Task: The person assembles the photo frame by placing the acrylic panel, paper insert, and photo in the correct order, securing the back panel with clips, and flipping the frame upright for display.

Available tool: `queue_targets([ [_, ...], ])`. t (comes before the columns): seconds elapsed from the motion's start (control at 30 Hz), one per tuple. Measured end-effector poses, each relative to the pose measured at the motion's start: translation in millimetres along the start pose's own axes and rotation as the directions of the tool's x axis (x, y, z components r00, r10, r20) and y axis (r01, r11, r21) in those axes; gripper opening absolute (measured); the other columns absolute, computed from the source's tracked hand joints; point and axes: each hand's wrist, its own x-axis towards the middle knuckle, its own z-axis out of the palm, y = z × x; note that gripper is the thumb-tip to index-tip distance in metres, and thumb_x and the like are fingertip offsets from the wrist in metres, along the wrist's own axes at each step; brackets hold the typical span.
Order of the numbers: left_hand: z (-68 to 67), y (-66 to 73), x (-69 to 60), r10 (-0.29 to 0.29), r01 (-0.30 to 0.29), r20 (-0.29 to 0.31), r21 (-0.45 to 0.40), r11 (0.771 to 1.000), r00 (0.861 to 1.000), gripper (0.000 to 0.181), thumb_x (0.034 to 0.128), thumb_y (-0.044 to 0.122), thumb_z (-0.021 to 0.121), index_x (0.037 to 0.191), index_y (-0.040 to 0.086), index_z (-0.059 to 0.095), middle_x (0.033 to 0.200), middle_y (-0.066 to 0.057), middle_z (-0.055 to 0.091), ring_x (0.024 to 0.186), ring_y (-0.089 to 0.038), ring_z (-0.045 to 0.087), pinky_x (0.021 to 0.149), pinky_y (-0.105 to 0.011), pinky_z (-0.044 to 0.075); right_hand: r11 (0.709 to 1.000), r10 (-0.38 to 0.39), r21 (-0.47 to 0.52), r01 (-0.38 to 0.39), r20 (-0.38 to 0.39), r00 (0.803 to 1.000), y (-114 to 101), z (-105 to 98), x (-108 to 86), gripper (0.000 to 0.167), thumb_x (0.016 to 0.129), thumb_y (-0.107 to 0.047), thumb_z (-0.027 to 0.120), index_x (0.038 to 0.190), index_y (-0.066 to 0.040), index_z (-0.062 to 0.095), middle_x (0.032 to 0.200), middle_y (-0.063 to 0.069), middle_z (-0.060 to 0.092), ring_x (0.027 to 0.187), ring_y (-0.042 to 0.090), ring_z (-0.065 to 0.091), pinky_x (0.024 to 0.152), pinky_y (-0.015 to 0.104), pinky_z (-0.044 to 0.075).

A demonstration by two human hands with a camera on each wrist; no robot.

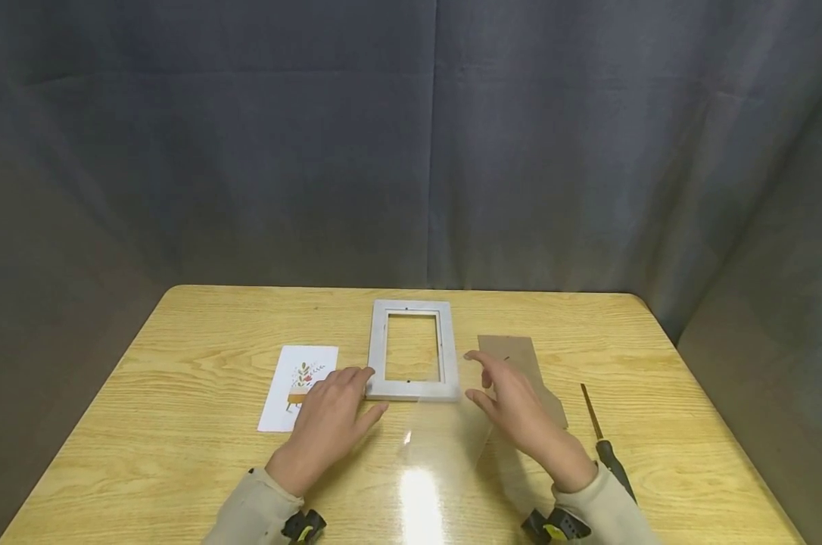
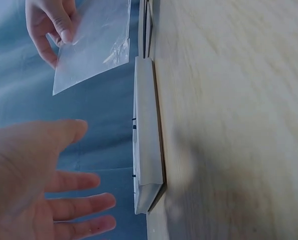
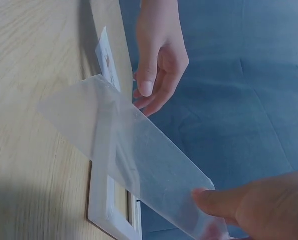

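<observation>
A clear transparent sheet (image 3: 138, 145) is pinched by its edge between the thumb and fingers of my right hand (image 1: 518, 412), raised above the table near the frame's lower right corner. The light grey rectangular frame (image 1: 413, 390) lies flat on the table. My left hand (image 1: 329, 424), fingers relaxed and holding nothing, is by the frame's lower left corner; the left wrist view shows its fingers (image 2: 83, 205) apart from the frame (image 2: 147, 125). Under the left hand in the head view, a white card (image 1: 275, 405) with a plant picture is partly covered.
Brown backing board (image 1: 520, 350) lies on the table to the right, partly hidden by my right hand. Farther right is a screwdriver (image 1: 608, 454) with a dark handle. A dark curtain (image 1: 316, 151) stands behind the wooden table (image 1: 179, 363).
</observation>
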Motion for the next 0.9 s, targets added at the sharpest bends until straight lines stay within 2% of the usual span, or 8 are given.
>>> queue_targets([
  [0.17,1.4,0.9,8.5,0.005,-0.004,-0.023,0.025,1.0,1.0,0.056,0.0912,0.044,0.073,0.129,0.004,0.065,0.126,-0.016,0.069,0.116,-0.034,0.066,0.09,-0.048,0.058,1.0,-0.012,-0.005,0.012,-0.015,1.0,1.8,-1.3,0.6,0.05,0.088,-0.005,0.076,0.135,-0.002,0.058,0.09,0.012,0.061,0.071,0.014,0.045,0.062,0.025,0.04],
  [0.37,3.5,1.2,15.5,-0.027,0.027,0.008,0.038,0.999,1.0,0.06,0.0922,0.045,0.072,0.128,-0.002,0.065,0.132,-0.019,0.066,0.122,-0.036,0.062,0.092,-0.049,0.056,1.0,-0.017,-0.001,0.017,-0.015,1.0,2.8,-3.9,3.0,0.052,0.089,-0.007,0.076,0.137,-0.002,0.057,0.091,0.012,0.061,0.071,0.015,0.047,0.062,0.025,0.041],
  [0.57,10.0,-1.7,23.0,-0.018,0.017,0.022,0.054,0.998,1.0,0.059,0.092,0.043,0.073,0.126,-0.005,0.065,0.133,-0.022,0.064,0.124,-0.038,0.061,0.091,-0.05,0.056,1.0,-0.019,-0.019,0.019,-0.026,0.999,4.9,-6.8,6.3,0.052,0.089,-0.008,0.076,0.137,-0.004,0.057,0.089,0.009,0.061,0.072,0.017,0.051,0.062,0.026,0.042],
  [0.7,13.7,-2.3,27.0,-0.034,0.031,0.063,0.039,0.999,0.997,0.059,0.0922,0.041,0.073,0.127,-0.006,0.065,0.137,-0.022,0.061,0.127,-0.039,0.059,0.094,-0.051,0.055,0.999,-0.019,-0.026,0.018,-0.027,0.999,5.5,-7.4,7.7,0.053,0.091,-0.01,0.075,0.139,-0.005,0.056,0.091,0.008,0.062,0.074,0.018,0.052,0.063,0.027,0.043],
  [0.9,19.2,-3.2,29.7,-0.069,0.066,0.15,0.027,0.997,0.986,0.062,0.0939,0.04,0.071,0.133,-0.007,0.061,0.145,-0.022,0.056,0.134,-0.039,0.054,0.103,-0.053,0.051,1.0,-0.02,-0.019,0.019,-0.044,0.999,7.3,-5.4,9.5,0.051,0.091,-0.009,0.074,0.138,-0.004,0.056,0.09,0.009,0.061,0.075,0.02,0.052,0.063,0.028,0.042],
])
